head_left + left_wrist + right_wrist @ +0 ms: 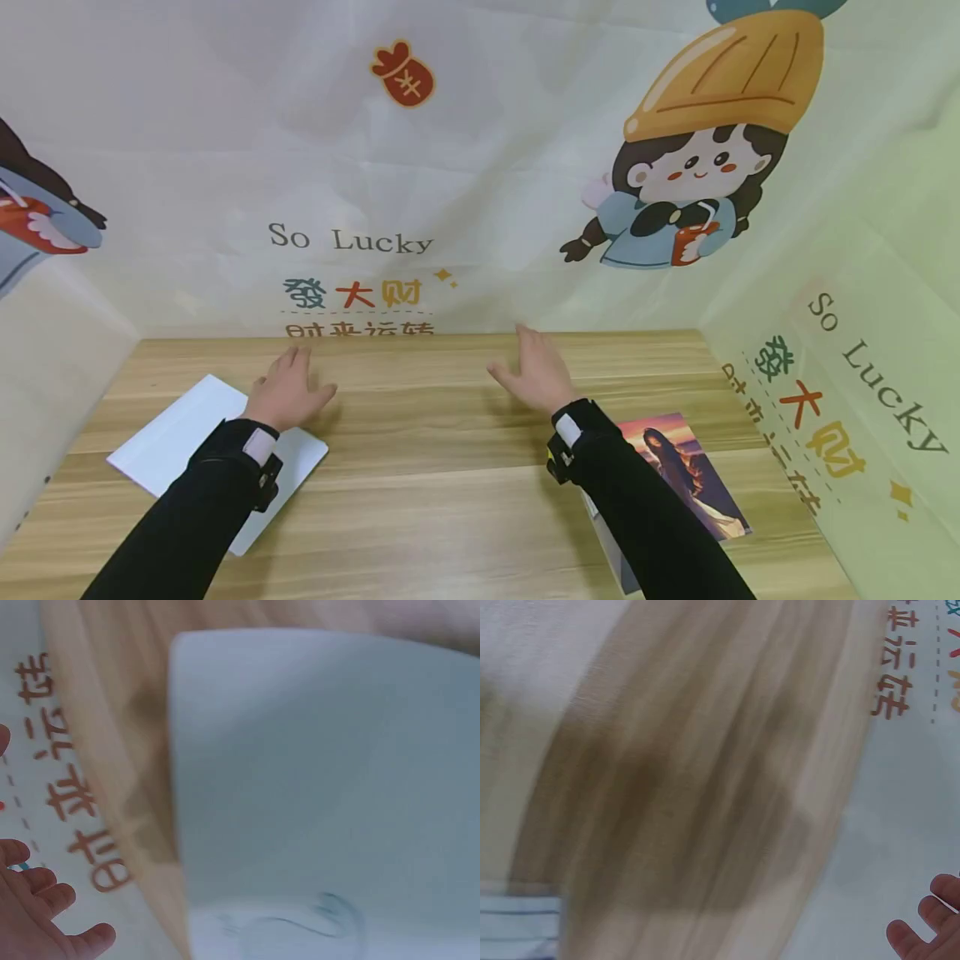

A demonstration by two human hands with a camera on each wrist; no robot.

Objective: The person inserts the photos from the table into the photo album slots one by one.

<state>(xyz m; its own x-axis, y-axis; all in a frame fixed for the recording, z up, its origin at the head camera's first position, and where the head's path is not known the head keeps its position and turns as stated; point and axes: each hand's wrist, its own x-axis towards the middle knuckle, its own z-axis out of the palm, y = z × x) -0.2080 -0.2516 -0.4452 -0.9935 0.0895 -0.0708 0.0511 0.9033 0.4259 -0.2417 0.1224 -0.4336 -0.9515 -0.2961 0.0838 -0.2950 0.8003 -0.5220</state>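
Note:
My left hand is over the far edge of a flat white rectangular thing with rounded corners, lying askew on the table's left. Its fingers are spread and hold nothing. The left wrist view shows the pale surface close up, with a thin bird-like line drawing near the bottom. Farther right, my right hand reaches over the wooden tabletop, thumb apart from the fingers, holding nothing. Under the right forearm sits a thick book or box with a sunset picture of a long-haired figure; the sleeve covers part of it.
The wooden table ends at the back against a pale printed cloth wall with lettering and cartoon figures. Similar cloth walls stand at the left and right. Bare wood lies between the two flat things.

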